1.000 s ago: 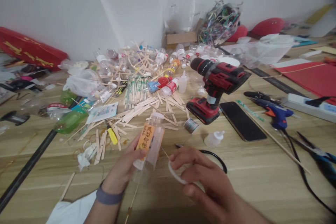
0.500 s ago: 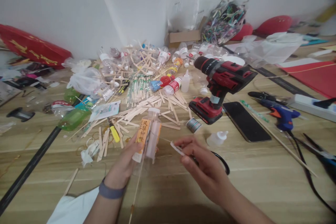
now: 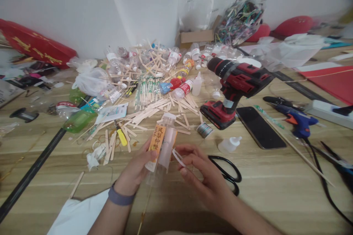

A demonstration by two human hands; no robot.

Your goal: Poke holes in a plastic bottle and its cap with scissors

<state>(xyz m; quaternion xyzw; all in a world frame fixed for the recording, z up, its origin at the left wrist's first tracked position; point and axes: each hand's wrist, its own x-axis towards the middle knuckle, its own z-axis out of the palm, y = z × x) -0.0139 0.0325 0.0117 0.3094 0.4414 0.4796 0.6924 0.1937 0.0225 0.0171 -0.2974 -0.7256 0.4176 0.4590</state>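
My left hand (image 3: pixel 141 166) is wrapped round a clear plastic bottle (image 3: pixel 167 145) with an orange label and a white cap. The bottle is tilted, cap end away from me. A thin stick or cord trails from its lower end toward the table's near edge. Close to the bottle's right side, my right hand (image 3: pixel 202 172) pinches a narrow, white curved strip (image 3: pixel 178 158), whose exact kind I cannot tell. Black-handled scissors (image 3: pixel 239 172) lie beside and partly behind the right hand, their blades hidden.
Beyond the hands stands a red cordless drill (image 3: pixel 237 84). Right of it lie a phone (image 3: pixel 260 126) and a blue glue gun (image 3: pixel 296 117). A small dropper bottle (image 3: pixel 229 144) and a spool (image 3: pixel 205 130) sit nearer. Wooden sticks (image 3: pixel 149 114) and plastic bottles spread behind.
My right hand has moved left with the white strip, up to the bottle's side. More of the scissors' handles shows. The bottle sits slightly farther right in the view.
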